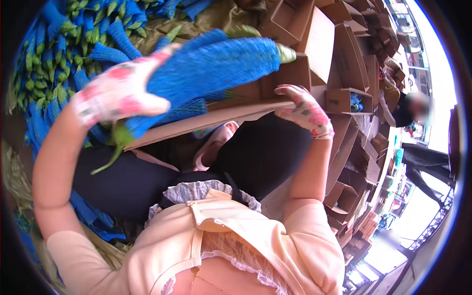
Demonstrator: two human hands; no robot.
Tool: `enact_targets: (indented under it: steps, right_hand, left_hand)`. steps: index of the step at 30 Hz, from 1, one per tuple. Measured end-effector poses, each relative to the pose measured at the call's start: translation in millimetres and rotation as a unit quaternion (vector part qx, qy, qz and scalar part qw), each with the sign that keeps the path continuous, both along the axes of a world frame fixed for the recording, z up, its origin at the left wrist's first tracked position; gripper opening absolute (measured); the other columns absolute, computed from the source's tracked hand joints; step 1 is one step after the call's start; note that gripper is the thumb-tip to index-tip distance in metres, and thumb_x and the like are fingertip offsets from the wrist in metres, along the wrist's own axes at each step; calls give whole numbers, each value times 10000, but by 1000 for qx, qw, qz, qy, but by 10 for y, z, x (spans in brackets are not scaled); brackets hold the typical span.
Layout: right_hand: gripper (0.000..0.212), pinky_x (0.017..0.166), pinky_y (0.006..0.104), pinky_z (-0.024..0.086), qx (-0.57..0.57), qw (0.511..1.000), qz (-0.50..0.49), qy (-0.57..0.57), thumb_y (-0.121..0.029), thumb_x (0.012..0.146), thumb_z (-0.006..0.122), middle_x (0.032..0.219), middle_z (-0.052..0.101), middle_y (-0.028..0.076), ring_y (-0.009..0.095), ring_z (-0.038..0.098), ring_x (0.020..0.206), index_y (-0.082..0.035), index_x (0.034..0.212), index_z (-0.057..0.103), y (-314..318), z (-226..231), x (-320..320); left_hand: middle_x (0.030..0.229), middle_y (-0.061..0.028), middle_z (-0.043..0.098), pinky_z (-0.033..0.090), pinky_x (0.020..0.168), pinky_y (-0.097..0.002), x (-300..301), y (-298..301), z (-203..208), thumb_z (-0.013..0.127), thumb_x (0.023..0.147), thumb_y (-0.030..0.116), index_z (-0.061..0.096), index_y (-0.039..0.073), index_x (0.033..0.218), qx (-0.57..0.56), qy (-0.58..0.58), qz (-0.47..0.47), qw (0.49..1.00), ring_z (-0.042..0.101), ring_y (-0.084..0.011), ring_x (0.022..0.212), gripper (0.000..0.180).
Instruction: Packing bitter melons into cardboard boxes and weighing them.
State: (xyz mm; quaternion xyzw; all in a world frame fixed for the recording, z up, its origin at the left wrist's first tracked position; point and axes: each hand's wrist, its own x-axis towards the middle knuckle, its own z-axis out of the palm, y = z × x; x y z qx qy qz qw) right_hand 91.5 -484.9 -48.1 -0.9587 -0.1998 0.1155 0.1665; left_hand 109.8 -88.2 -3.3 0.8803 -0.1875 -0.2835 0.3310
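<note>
My left hand (118,91), in a white glove with a pink floral print, grips long green gourds (286,53) in blue net sleeves (216,66). They look like bitter gourds; a green stem (118,142) hangs below my wrist. How many are in the grip I cannot tell. The gourds are held above an open cardboard box (211,119) in front of my knees, and another blue sleeve (184,112) shows inside it. At the box's right end, my right hand (307,113), in a matching glove, has its fingers and thumb around the rim.
Many net-sleeved gourds (54,64) are heaped at the left and far left, beside brown sheeting (196,24). Cardboard boxes (351,54) crowd the right side. Farther right, another person in dark clothing (405,109) is among boxes. My dark-clothed legs (265,142) flank the near side.
</note>
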Motion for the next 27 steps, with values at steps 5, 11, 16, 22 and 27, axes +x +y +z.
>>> enact_targets:
  steps: [5,11,16,22,27]
  right_hand:
    - [207,805,405,470,-77,997,0,13,-220,690,704,780,639,102,301,616,824,-95,853,683,-153,-458,-34]
    - [96,716,399,493,41,997,26,-64,-169,727,680,780,648,75,284,627,792,-95,785,660,-155,-593,80]
    - [150,793,380,477,29,999,34,2,-90,720,668,897,672,54,271,623,865,-116,868,683,-118,-513,62]
    - [235,847,371,460,3,999,18,40,-77,689,676,925,672,79,287,620,901,-95,923,675,-137,-520,71]
    - [386,864,395,466,-45,996,-4,80,-83,629,698,960,671,116,310,614,947,-83,1014,668,-17,-432,206]
  left_hand:
    - [1158,-251,550,448,925,-379,318,-1235,-446,640,662,373,233,122,1478,171,3,-108,979,577,-356,1053,947]
    - [1234,-203,481,425,886,-457,368,-1797,-1750,714,693,494,289,158,1453,232,-281,-87,927,502,-335,1103,933]
    - [1480,-176,301,234,1099,-498,210,-1725,-1916,682,743,446,377,123,1398,98,-269,-184,940,295,-367,1357,792]
    - [1176,-116,630,456,930,-344,173,-457,-736,599,858,404,561,64,1247,-80,72,-115,988,610,-232,1062,518]
    - [1032,-139,651,551,771,-308,-393,2335,-1212,595,914,277,566,-13,1174,-328,13,441,835,664,-184,848,390]
